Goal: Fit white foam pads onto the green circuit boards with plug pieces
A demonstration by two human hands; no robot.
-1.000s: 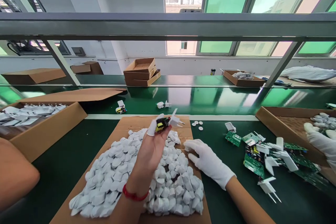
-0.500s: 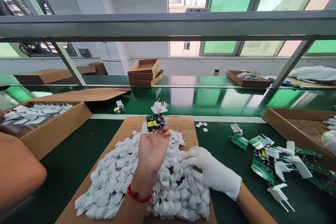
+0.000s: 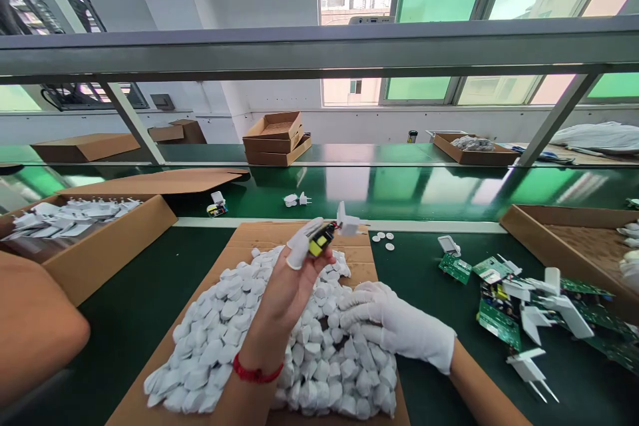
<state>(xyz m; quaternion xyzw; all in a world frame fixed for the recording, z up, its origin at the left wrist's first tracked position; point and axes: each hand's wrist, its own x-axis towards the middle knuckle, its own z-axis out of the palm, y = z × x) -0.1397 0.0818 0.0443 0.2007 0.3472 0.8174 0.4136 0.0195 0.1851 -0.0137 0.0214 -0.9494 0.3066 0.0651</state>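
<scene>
Head view, one board [image 3: 323,238] (held), two hands [image 3: 344,293]

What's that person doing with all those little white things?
A person works at a green bench. Their left hand holds up a small circuit board with a white plug piece, pinched in the fingers, one wearing a white cot. Their gloved right hand rests on a big pile of white caps lying on cardboard. More green boards with plugs lie to the right.
</scene>
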